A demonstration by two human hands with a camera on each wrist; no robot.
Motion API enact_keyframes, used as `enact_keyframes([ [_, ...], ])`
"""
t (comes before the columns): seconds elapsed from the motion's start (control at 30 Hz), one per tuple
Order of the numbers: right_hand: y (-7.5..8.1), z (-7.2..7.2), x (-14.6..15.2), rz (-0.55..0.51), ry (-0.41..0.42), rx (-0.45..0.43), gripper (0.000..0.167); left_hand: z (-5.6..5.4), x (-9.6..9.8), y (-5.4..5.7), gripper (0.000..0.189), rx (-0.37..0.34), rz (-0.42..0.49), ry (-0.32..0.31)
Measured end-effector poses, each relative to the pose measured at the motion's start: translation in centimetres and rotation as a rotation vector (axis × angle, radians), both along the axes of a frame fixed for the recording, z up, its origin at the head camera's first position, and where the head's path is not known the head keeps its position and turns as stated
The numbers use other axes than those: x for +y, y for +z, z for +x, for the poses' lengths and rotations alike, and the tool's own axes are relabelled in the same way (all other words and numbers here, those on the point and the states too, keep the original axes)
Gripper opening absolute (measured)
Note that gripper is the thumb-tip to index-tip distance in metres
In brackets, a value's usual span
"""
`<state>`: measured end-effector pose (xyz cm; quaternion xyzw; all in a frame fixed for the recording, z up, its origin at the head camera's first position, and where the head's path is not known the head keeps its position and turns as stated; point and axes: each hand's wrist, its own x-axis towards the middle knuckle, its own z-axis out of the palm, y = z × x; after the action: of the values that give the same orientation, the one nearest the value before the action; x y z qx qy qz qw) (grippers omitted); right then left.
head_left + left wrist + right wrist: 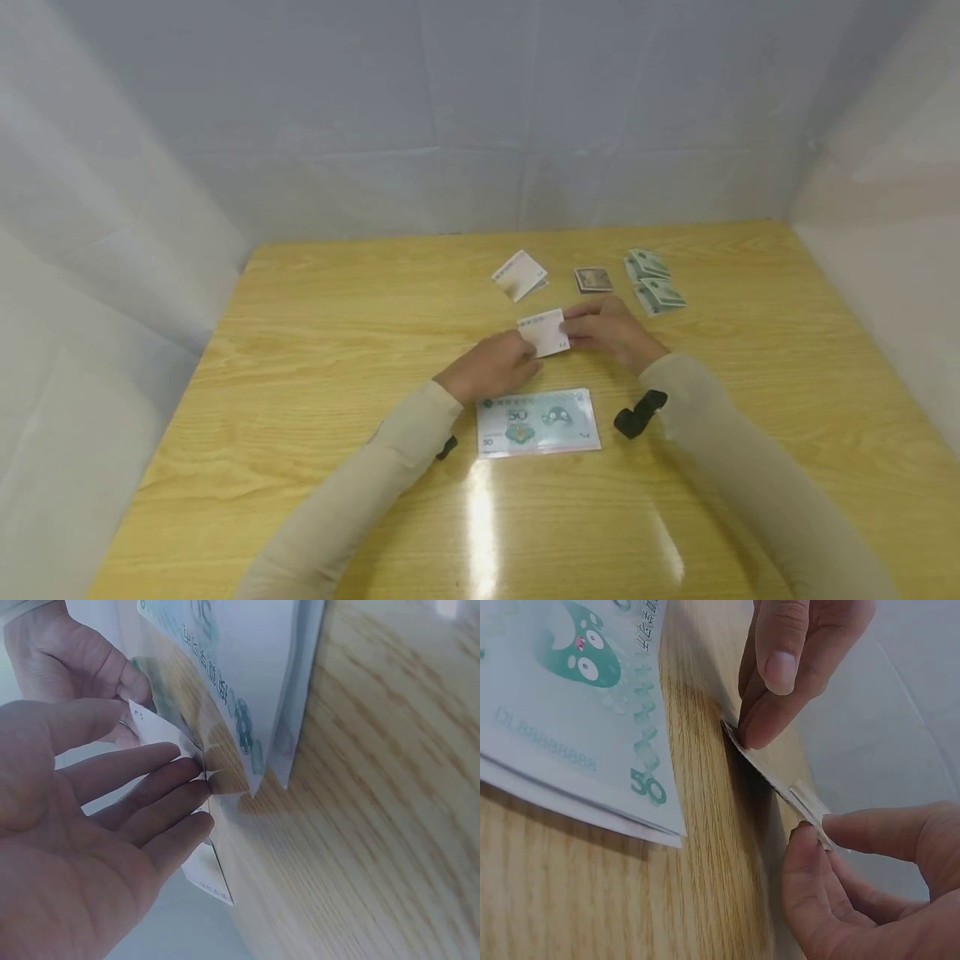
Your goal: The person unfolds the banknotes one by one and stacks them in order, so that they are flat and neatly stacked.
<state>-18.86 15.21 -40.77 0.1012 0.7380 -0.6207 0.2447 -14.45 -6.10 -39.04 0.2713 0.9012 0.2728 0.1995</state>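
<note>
A folded paper banknote [550, 332], pale with faint print, lies between my two hands in the head view. My right hand [609, 330] pinches its right end between thumb and fingers; the right wrist view shows this folded end [810, 806] slightly raised. My left hand [491, 367] rests on the left part of the note with fairly straight fingers [161, 802], its thumb apart from the paper. Just in front lies a stack of green-and-white play banknotes [538, 425] marked 50, whose near edges curl up from the table in both wrist views.
Behind the hands, another folded pale note [520, 275] lies on the wooden table [322, 375]. Right of it are a small brownish folded note [593, 279] and two green folded notes [660, 293]. White cloth walls [480, 117] border the table.
</note>
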Motion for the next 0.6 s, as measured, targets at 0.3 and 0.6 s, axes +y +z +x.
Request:
enact_keyframes([
  [0.3, 0.42, 0.20, -0.10, 0.002, -0.013, -0.009, 0.041, 0.23, 0.17, 0.34, 0.023, 0.007, 0.023, 0.028],
  [0.6, 0.77, 0.47, 0.00, -0.033, 0.010, 0.012, 0.039, 0.21, 0.60, 0.50, 0.021, 0.030, 0.023, 0.059],
])
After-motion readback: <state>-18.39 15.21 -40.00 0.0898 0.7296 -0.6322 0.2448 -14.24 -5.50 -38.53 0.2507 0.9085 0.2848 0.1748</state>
